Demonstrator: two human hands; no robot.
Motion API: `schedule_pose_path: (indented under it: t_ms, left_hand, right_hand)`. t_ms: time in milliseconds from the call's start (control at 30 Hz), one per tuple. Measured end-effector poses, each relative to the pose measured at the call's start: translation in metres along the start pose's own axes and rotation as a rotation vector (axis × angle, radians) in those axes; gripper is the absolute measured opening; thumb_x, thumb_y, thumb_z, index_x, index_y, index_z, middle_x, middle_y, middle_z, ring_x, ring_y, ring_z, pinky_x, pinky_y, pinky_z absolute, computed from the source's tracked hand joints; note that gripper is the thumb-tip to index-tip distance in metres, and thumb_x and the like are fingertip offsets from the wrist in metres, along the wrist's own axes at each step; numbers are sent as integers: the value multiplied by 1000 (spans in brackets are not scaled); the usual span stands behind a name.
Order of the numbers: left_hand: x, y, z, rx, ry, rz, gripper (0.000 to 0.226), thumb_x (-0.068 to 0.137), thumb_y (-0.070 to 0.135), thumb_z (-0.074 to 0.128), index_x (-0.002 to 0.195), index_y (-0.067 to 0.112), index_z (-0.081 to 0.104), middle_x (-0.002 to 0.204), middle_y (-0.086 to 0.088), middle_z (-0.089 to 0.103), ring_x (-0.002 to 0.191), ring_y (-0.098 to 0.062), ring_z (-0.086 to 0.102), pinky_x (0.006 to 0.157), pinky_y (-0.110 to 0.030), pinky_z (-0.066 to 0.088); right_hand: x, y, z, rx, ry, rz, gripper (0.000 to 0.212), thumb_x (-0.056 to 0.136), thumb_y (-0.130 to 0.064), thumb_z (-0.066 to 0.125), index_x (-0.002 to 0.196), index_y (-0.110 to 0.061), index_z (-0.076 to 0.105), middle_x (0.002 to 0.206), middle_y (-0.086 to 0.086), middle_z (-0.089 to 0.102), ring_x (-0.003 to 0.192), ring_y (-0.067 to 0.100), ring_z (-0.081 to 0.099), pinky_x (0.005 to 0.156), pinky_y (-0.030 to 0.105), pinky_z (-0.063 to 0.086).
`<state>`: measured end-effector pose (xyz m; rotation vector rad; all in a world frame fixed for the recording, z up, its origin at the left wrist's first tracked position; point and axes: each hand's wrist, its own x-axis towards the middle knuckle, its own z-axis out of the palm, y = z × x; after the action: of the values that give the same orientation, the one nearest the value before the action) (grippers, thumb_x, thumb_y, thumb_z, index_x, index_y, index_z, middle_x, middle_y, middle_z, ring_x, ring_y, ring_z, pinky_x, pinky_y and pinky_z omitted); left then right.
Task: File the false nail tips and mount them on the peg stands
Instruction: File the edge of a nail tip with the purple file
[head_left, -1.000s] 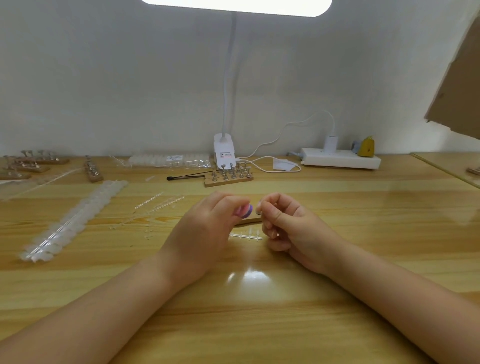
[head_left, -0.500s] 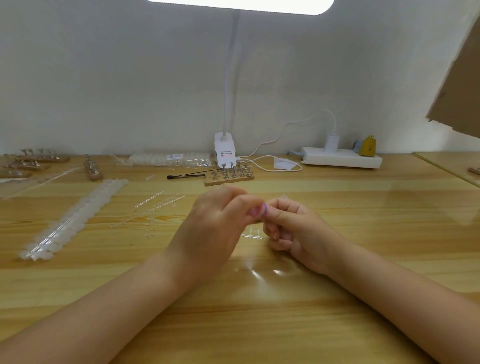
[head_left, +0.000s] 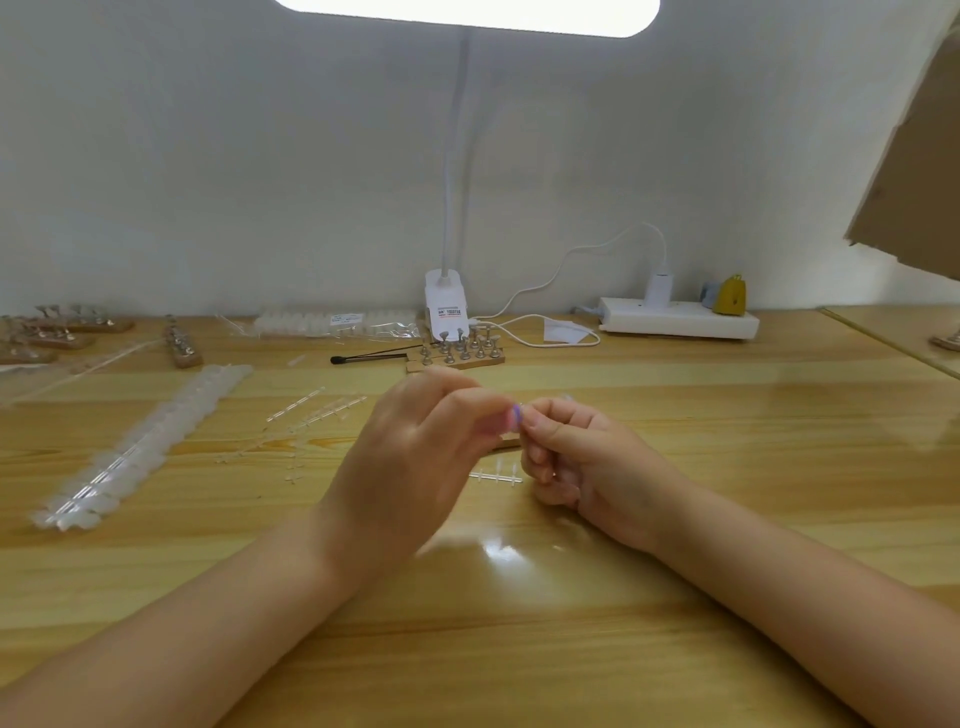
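Nail file: small, purple-tipped, pinched in the curled fingers of the left hand and raised above the counter, its working end pointing toward 3 o'clock. False nail tip: presumed pinched in the curled fingertips of the right hand, too small to make out; it meets the file end-on, so the two hands are touching at centre. Emptied clear sprue: flat on the counter just below the hands. Peg stand: wooden block with metal pegs at 12 o'clock, near and about equally reachable by either hand. Strip of unfiled nail tips: long axis running 7 to 1 o'clock, at 9 o'clock from the hands, nearer the left. Further stands: far 10 o'clock.
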<state>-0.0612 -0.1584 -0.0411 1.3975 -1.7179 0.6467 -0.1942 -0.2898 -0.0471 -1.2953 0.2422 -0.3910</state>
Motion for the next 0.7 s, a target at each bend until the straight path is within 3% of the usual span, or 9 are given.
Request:
schedule_pose_path:
  t_ms: [67,200,333,400,567,700]
  left_hand:
    - [3,9,6,6,-10,68,15,93,17,62,108,17,59,92,-8,63,81,-24,60,78,-35,48]
    - [-1,-6,1,103,-44,-31,15,83,4,72,98,4,72,88,-10,64,77,-27,61,71,-45,51]
    - [1,-2,2,41,42,62,18,89,13,68,106,15,61,88,-8,63,77,-24,61,73,-37,50]
    - [2,4,7,8,8,115,17,89,14,68,106,15,62,90,-6,63,79,-21,61,76,-34,49]
    - [-4,-15,-2,16,-17,-30,22,81,4,74,102,5,68,90,-6,62,80,-19,61,75,-42,51]
    - [0,0,5,-117,-10,57,23,90,12,66,111,13,59,96,-5,59,85,-18,60,77,-37,51]
  right_hand:
    - [0,0,0,-14,-13,-5,14,83,-14,66,70,-19,66,60,-1,47,52,8,42,40,15,27]
    - [-1,-3,-3,50,-8,28,9,83,-18,63,74,-15,64,60,-2,45,53,9,41,40,15,28]
    - [0,-1,-2,38,-6,15,12,83,-19,67,72,-17,68,59,-2,46,51,8,41,39,15,29]
    - [0,-1,-2,28,-40,8,14,83,-18,63,70,-17,65,60,-2,44,52,9,41,39,15,28]
    - [-1,-2,-2,34,-62,32,10,85,-20,59,78,-13,60,64,-1,40,56,10,42,41,16,26]
    - [-2,-2,0,-7,-66,3,11,87,-19,62,82,-13,54,66,0,42,55,10,43,42,17,24]
